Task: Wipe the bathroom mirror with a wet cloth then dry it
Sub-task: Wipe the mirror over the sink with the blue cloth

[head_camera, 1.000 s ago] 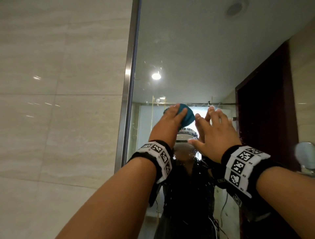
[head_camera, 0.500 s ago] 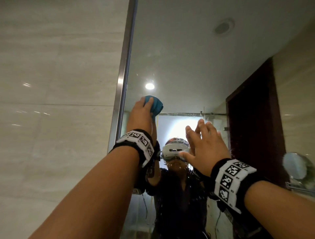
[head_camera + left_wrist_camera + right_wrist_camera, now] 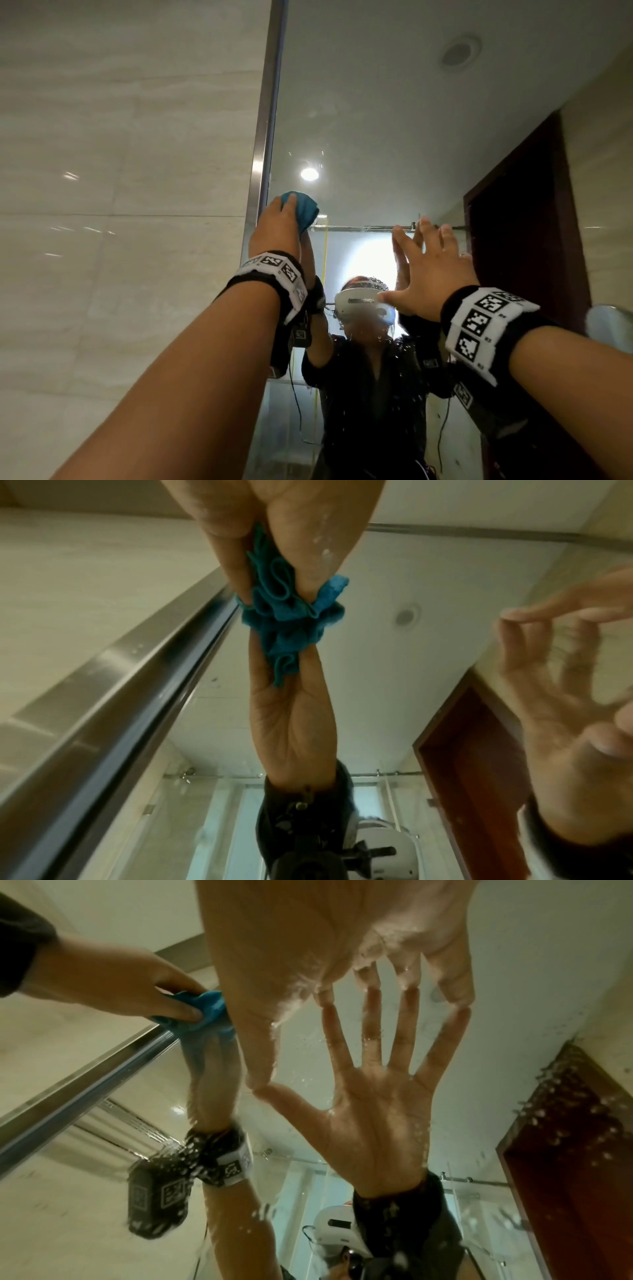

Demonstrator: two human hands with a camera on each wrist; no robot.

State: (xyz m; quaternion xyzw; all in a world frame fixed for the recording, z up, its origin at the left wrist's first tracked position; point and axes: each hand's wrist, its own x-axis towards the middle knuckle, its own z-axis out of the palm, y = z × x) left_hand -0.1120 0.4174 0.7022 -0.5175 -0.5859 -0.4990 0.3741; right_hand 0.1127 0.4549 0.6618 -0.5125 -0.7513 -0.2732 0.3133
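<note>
A large wall mirror (image 3: 394, 113) with a metal frame strip (image 3: 265, 137) down its left edge fills the middle of the head view. My left hand (image 3: 279, 226) grips a bunched teal cloth (image 3: 303, 209) and presses it on the glass right beside the frame. In the left wrist view the cloth (image 3: 291, 610) is crumpled between the fingers and meets its own reflection. My right hand (image 3: 428, 267) is spread flat with the fingertips (image 3: 455, 996) touching the glass, wet with droplets. Water drops speckle the mirror (image 3: 548, 1110) low down.
Beige marble wall tiles (image 3: 120, 205) lie left of the frame. The mirror reflects a dark wooden door (image 3: 524, 222), a ceiling light (image 3: 309, 174) and a glass shower screen. A round shaving mirror (image 3: 613, 325) sticks out at the right edge.
My left hand has slid the cloth leftward across the glass, from the middle to the mirror's left edge by the frame. My right hand stays spread on the glass.
</note>
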